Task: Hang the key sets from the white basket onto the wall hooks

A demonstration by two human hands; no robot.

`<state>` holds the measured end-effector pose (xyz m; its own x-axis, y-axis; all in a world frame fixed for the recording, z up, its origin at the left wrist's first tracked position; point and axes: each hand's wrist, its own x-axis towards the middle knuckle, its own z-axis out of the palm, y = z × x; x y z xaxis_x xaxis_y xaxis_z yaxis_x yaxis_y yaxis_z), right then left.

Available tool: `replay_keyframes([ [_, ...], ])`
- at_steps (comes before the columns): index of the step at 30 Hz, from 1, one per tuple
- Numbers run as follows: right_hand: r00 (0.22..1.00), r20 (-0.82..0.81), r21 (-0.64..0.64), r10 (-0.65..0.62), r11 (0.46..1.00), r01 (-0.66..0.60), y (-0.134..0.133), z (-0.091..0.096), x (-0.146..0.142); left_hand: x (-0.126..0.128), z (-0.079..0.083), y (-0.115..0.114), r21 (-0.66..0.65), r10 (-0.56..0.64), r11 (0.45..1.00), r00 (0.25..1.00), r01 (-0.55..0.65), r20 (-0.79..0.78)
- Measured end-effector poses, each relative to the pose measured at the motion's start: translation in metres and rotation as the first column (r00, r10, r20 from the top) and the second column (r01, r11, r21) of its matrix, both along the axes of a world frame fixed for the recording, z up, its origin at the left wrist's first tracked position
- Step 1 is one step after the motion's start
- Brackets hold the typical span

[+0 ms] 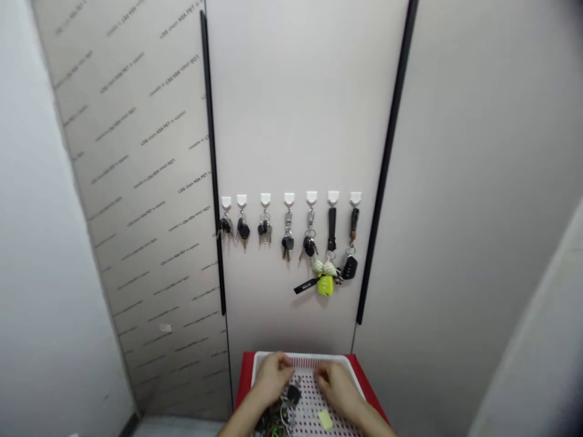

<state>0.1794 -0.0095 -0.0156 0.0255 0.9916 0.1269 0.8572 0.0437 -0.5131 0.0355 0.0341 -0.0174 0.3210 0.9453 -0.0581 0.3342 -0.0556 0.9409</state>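
My left hand (274,377) is over the left side of a white perforated plastic basket (310,409), its fingers curled together near the far rim. Whatever it may hold is too small to make out. Just below it lies a bunch of keys (294,394) with a black head, part of a heap of keys and rings (277,419) along the basket's left side. Opposite, my right hand (336,385) is over the basket's right side with curled fingers; what is between them, if anything, is hidden. A pale yellow paper note (325,419) lies on the basket floor beside the right wrist.
Red material (246,370) shows under the basket. On the pale cabinet door (300,121) ahead, several white hooks (289,199) carry key sets, including a bright yellow-green key fob (325,285) and a black car key (350,267). Long black handles (387,158) edge the door.
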Motion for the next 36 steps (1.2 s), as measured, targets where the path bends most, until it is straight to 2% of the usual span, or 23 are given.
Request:
replay_keyframes([
  [2, 1.0, 0.007, 0.006, -0.021, 1.0, 0.021, 0.0, 0.0, 0.002, 0.0, -0.005, 0.003, 0.019, 0.025, 1.0, 0.998, -0.024, -0.061],
  [7, 1.0, 0.02, 0.002, -0.023, 1.0, 0.023, 0.006, -0.001, 0.002, -0.004, -0.006, 0.005, 0.04, 0.036, 0.999, 0.992, -0.032, -0.122],
  [10, 0.999, -0.033, -0.014, -0.002, 1.0, 0.001, 0.007, -0.002, 0.003, -0.004, -0.004, 0.003, 0.015, 0.033, 0.999, 0.998, -0.032, -0.062],
  [12, 0.991, -0.131, -0.053, 0.034, 0.998, -0.041, 0.007, 0.004, 0.003, -0.004, 0.004, 0.002, -0.015, 0.018, 1.0, 0.999, -0.017, 0.04],
  [14, 0.954, -0.288, -0.088, 0.082, 0.99, -0.111, 0.007, 0.021, 0.002, -0.005, 0.024, 0.0, -0.026, 0.0, 1.0, 0.986, 0.004, 0.17],
  [16, 0.875, -0.468, -0.048, 0.121, 0.986, -0.162, 0.004, 0.052, -0.001, -0.005, 0.057, -0.005, 0.015, -0.036, 0.999, 0.945, 0.033, 0.324],
  [17, 0.825, -0.549, 0.016, 0.133, 0.989, -0.149, 0.001, 0.072, -0.004, -0.005, 0.078, -0.009, 0.062, -0.076, 0.997, 0.906, 0.055, 0.416],
  [19, 0.693, -0.673, 0.264, 0.257, 0.96, -0.1, -0.01, 0.116, -0.009, -0.006, 0.122, -0.02, 0.207, -0.186, 0.975, 0.807, 0.081, 0.561],
  [21, 0.589, -0.678, 0.52, 0.44, 0.853, -0.039, -0.023, 0.156, -0.012, -0.005, 0.164, -0.033, 0.364, -0.298, 0.928, 0.735, 0.075, 0.608],
  [23, 0.529, -0.634, 0.663, 0.564, 0.749, -0.004, -0.033, 0.186, -0.014, -0.002, 0.193, -0.045, 0.473, -0.379, 0.879, 0.694, 0.063, 0.612],
  [24, 0.507, -0.616, 0.699, 0.603, 0.716, -0.003, -0.035, 0.195, -0.014, 0.0, 0.203, -0.048, 0.508, -0.408, 0.859, 0.679, 0.059, 0.611],
  [26, 0.474, -0.602, 0.724, 0.643, 0.689, -0.016, -0.035, 0.206, -0.014, 0.005, 0.212, -0.052, 0.544, -0.445, 0.837, 0.655, 0.061, 0.611],
  [31, 0.426, -0.612, 0.723, 0.666, 0.689, -0.038, -0.028, 0.212, -0.016, 0.015, 0.215, -0.049, 0.546, -0.488, 0.83, 0.624, 0.116, 0.61],
  [34, 0.433, -0.621, 0.709, 0.653, 0.704, -0.044, -0.03, 0.21, -0.018, 0.016, 0.216, -0.048, 0.535, -0.492, 0.834, 0.619, 0.134, 0.612],
  [36, 0.466, -0.634, 0.683, 0.616, 0.729, -0.035, -0.027, 0.207, -0.015, 0.016, 0.214, -0.044, 0.512, -0.473, 0.848, 0.634, 0.139, 0.611],
])
